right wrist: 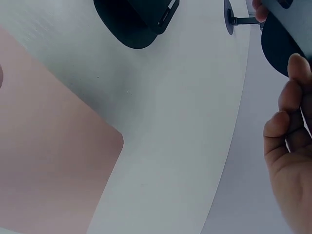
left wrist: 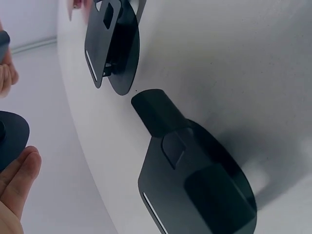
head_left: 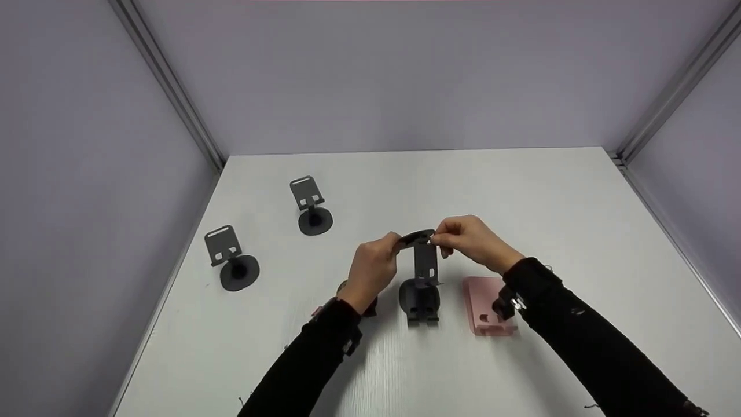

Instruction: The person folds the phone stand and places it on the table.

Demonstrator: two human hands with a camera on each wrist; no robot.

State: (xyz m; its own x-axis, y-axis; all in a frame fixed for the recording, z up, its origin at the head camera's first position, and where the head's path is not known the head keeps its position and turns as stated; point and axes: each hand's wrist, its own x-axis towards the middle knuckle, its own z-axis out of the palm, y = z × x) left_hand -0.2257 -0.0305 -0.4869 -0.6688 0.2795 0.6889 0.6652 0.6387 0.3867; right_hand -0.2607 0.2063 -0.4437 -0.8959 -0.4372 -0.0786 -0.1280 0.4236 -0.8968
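Both hands hold a dark grey phone stand above the table. My left hand (head_left: pixel 372 269) grips the edge of its round base; in the left wrist view that base (left wrist: pixel 12 139) rests against the fingers (left wrist: pixel 27 170). At the other side, my right hand (head_left: pixel 472 240) pinches the held phone stand (right wrist: pixel 279 41) with thumb and fingertips. Below the hands, a folded dark phone stand (head_left: pixel 419 298) lies on the table. Another folded dark stand (left wrist: pixel 185 175) is close under the left wrist, mostly hidden in the head view.
A pink phone stand (head_left: pixel 485 301) lies on the white table under the right wrist. Two unfolded dark stands (head_left: pixel 231 258) (head_left: pixel 311 205) are at the left. A pink bit (head_left: pixel 316 311) shows beside the left cuff. Pale walls (head_left: pixel 370 75) enclose the table.
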